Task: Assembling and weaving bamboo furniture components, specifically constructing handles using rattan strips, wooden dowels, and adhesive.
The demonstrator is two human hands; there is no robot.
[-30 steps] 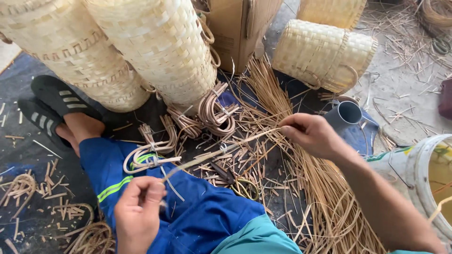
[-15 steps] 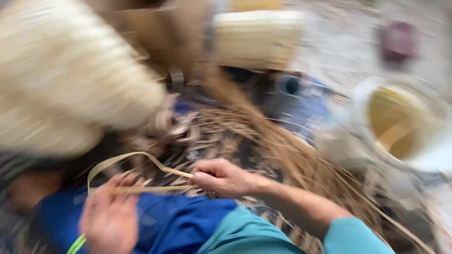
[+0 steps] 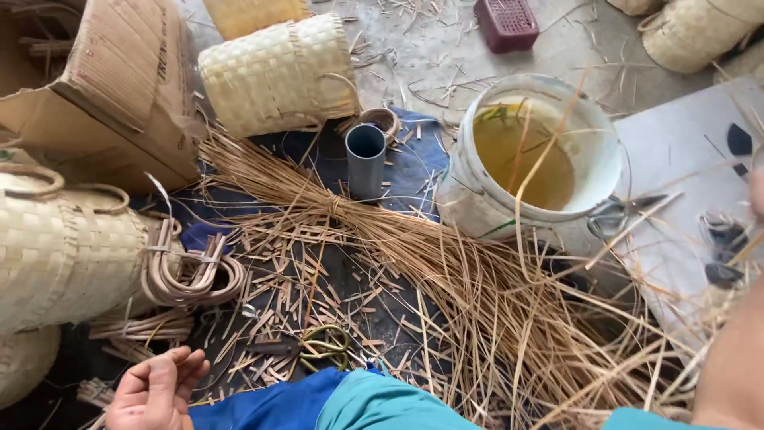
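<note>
Rattan strips (image 3: 446,263), tied in a bundle, fan from upper left to lower right across the floor. Your left hand (image 3: 155,390) rests loosely curled and empty, below-left of them; your right forearm (image 3: 736,358) is nearer, its hand unseen.

Setting: floor-level basket-weaving workshop. Evidence: finished woven baskets (image 3: 278,76) lying about, tied bundle of cane strips (image 3: 414,239) spread on the ground, offcuts scattered everywhere, coiled handles (image 3: 191,275), white bucket (image 3: 477,199) of yellowish liquid, scissors (image 3: 617,215), cardboard box (image 3: 119,87).
</note>
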